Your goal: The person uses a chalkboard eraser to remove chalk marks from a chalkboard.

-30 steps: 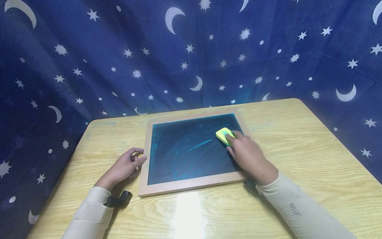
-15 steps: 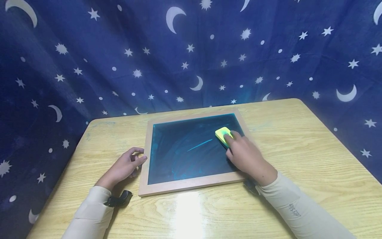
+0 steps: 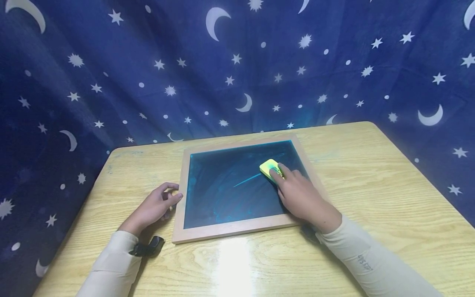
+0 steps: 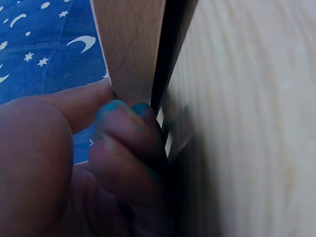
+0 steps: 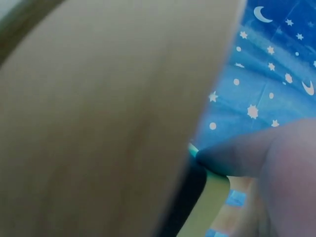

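A wood-framed chalkboard (image 3: 237, 229) lies flat on the table, its dark surface smeared with blue chalk and crossed by one blue stroke (image 3: 248, 180). My right hand (image 3: 297, 194) grips a yellow eraser (image 3: 268, 166) and presses it on the board's upper right area, just right of the stroke. In the right wrist view a finger lies over the eraser (image 5: 210, 202), with the rest blurred. My left hand (image 3: 156, 206) rests on the table with curled fingers against the board's left frame edge (image 4: 129, 54); its fingertips (image 4: 118, 116) are stained blue.
The light wooden table (image 3: 371, 177) reaches past the board on all sides. A dark blue cloth with white stars and moons (image 3: 237, 66) hangs behind and to both sides. Black wrist straps (image 3: 148, 247) sit at my cuffs.
My right hand has slid the eraser a little to the left across the board, towards the blue stroke. The left hand has stayed where it was.
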A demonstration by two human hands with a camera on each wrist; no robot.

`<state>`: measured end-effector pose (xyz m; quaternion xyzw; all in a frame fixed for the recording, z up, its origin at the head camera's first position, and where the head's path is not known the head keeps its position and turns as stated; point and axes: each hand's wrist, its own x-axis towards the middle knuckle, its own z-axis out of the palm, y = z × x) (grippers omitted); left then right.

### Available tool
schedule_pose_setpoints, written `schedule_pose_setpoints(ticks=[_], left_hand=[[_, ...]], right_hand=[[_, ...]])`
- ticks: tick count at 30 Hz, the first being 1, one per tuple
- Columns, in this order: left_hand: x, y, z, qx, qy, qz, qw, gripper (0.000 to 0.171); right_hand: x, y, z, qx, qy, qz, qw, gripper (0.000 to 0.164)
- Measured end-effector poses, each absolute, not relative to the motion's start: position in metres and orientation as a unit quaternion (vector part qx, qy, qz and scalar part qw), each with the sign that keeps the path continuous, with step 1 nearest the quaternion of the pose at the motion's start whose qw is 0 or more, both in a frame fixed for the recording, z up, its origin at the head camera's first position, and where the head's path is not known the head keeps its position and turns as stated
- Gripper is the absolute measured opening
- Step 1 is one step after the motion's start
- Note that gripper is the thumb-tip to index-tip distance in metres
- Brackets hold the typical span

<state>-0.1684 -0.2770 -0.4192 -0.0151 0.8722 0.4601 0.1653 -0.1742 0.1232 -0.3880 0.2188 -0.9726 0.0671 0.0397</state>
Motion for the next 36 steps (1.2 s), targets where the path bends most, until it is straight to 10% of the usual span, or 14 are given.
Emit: schedule_pose_setpoints(ticks=[36], left_hand=[[-0.168,-0.277,-0.419,-0.020,0.885,0.438,0.156,0.060]], right_hand=[[-0.116,0.078,-0.386,0.365,-0.927,0.088,0.011,0.046]])
